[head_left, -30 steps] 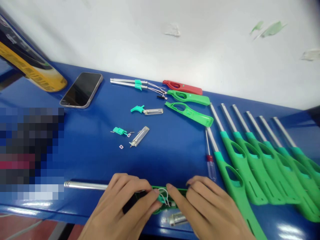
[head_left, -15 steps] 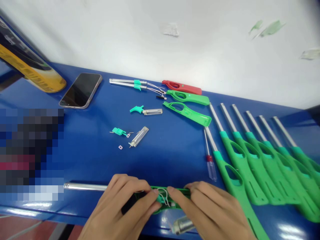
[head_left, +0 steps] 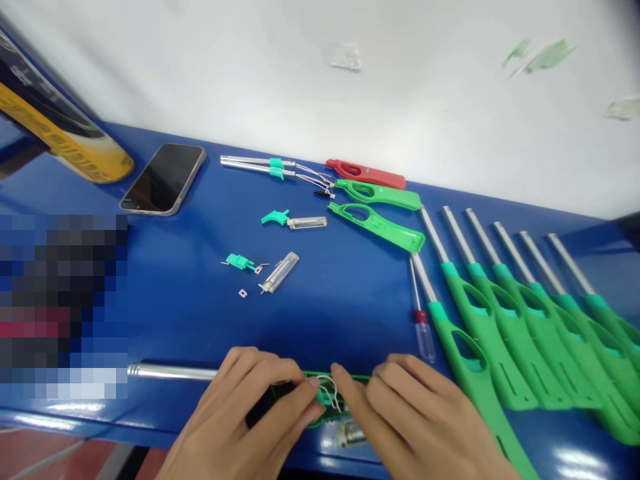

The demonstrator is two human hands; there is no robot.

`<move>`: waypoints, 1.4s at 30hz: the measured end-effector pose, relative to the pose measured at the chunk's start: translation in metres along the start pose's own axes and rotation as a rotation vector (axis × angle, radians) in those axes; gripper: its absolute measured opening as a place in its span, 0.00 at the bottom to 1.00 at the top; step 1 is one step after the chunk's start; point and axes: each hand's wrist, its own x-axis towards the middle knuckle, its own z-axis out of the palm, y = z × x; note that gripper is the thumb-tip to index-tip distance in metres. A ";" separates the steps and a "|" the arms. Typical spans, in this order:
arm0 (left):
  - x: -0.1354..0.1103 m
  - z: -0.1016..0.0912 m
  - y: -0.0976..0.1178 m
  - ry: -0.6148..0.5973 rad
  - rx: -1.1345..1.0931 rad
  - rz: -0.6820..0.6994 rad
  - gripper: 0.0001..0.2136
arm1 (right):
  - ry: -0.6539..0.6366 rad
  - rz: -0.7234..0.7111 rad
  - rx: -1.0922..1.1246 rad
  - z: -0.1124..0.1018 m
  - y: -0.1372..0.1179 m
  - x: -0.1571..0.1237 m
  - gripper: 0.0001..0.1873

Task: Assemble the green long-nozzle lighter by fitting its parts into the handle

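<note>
- Head view: the left hand (head_left: 245, 403) grasped the open shell (head_left: 318, 421), thumb and fingers closed on it, with a metal tube (head_left: 173, 372) running out past its left side.
- The right hand (head_left: 415, 413) had its index fingertip at the white wire (head_left: 335, 385), touching or just beside it, its other fingers curled; whether those gripped anything could not be told.
- The open shell lay between and partly under both hands, near the close edge of the table (head_left: 340, 320), showing a teal part (head_left: 323, 397) and the looped wire.
- A clear tank (head_left: 351, 435) showed on the near side of the open shell, partly beneath the right hand. Half a second earlier it had shown further out; now it was closer in, while the left hand and the loop had barely shifted.
- That suggested the right hand carried the tank while its finger worked at the wire, which, still standing up, seemed not yet settled.
- Beyond the right hand lay a screwdriver (head_left: 424, 340); to its right, a row of lighters (head_left: 535, 327).
- Ahead of the left hand were a small plate (head_left: 243, 293), a teal trigger (head_left: 239, 261) and a spare tank (head_left: 281, 272).
- Farthest out lay wired tubes (head_left: 257, 167), green shells (head_left: 395, 230), a red shell (head_left: 383, 177) and, ahead-left, a phone (head_left: 164, 180).
</note>
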 end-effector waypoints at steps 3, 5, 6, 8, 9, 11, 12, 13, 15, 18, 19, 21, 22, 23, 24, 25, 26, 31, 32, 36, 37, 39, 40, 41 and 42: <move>-0.002 0.000 0.000 0.010 -0.007 -0.013 0.10 | 0.020 -0.039 -0.024 0.002 -0.001 0.000 0.25; -0.002 0.000 0.000 0.003 -0.016 -0.029 0.10 | 0.019 -0.048 -0.029 0.003 -0.001 -0.001 0.25; -0.003 -0.001 0.000 0.001 -0.017 -0.030 0.10 | 0.018 -0.047 -0.031 0.002 0.000 -0.002 0.25; -0.003 -0.001 -0.001 -0.002 -0.011 -0.023 0.10 | 0.010 -0.034 -0.027 0.001 0.001 -0.002 0.24; -0.003 -0.001 -0.001 0.003 -0.007 -0.021 0.10 | 0.002 -0.026 -0.017 0.001 0.002 -0.002 0.24; -0.003 -0.001 -0.001 0.017 -0.002 -0.015 0.10 | -0.003 -0.015 0.018 0.000 0.003 -0.003 0.24; -0.003 -0.001 -0.001 0.016 -0.005 -0.014 0.10 | -0.001 -0.007 0.047 0.000 0.004 -0.004 0.24; -0.003 -0.001 -0.001 0.020 -0.007 -0.012 0.10 | 0.008 0.011 0.076 0.001 0.004 -0.005 0.24; -0.003 -0.001 -0.001 0.017 -0.008 -0.006 0.10 | 0.022 0.071 0.128 0.003 0.004 -0.008 0.23; -0.002 0.000 -0.001 0.015 0.008 -0.014 0.10 | 0.050 0.154 0.178 0.005 0.004 -0.012 0.20; -0.001 0.000 0.000 0.022 0.018 -0.014 0.10 | 0.060 0.166 0.190 0.006 0.003 -0.012 0.20; 0.001 0.000 0.000 0.024 0.032 -0.004 0.09 | 0.089 0.181 0.204 0.007 0.001 -0.010 0.18; 0.002 0.000 0.000 0.029 0.040 -0.002 0.09 | 0.107 0.188 0.205 0.008 -0.001 -0.009 0.18; 0.002 0.000 0.000 0.037 0.047 0.006 0.09 | 0.128 0.194 0.205 0.009 -0.002 -0.007 0.17; 0.002 -0.001 -0.001 0.040 0.054 0.012 0.09 | 0.162 0.204 0.200 0.011 -0.005 -0.006 0.16; 0.001 -0.001 -0.001 0.042 0.063 0.022 0.09 | 0.194 0.220 0.197 0.013 -0.007 -0.006 0.14; -0.001 -0.001 -0.001 0.041 0.075 0.029 0.10 | 0.217 0.239 0.203 0.015 -0.010 -0.006 0.13; -0.010 -0.003 0.000 0.049 0.094 0.005 0.18 | 0.201 0.287 0.255 0.022 -0.019 -0.015 0.15; -0.009 -0.003 0.000 0.054 0.089 -0.019 0.19 | 0.197 0.290 0.255 0.022 -0.019 -0.016 0.15; 0.003 -0.006 -0.003 -0.050 0.143 0.021 0.23 | 0.212 0.309 0.268 0.021 -0.018 -0.016 0.14; 0.007 -0.006 -0.004 -0.084 0.149 0.057 0.23 | 0.219 0.308 0.268 0.021 -0.017 -0.016 0.14; 0.014 -0.006 -0.007 -0.114 0.123 0.092 0.21 | 0.214 0.311 0.266 0.019 -0.018 -0.015 0.14; 0.017 -0.006 -0.008 -0.108 0.105 0.090 0.20 | 0.212 0.324 0.265 0.019 -0.019 -0.016 0.15; 0.018 -0.005 -0.009 -0.099 0.093 0.078 0.20 | 0.216 0.363 0.263 0.018 -0.022 -0.017 0.16; 0.018 -0.004 -0.009 -0.086 0.089 0.069 0.20 | 0.230 0.416 0.259 0.018 -0.024 -0.018 0.17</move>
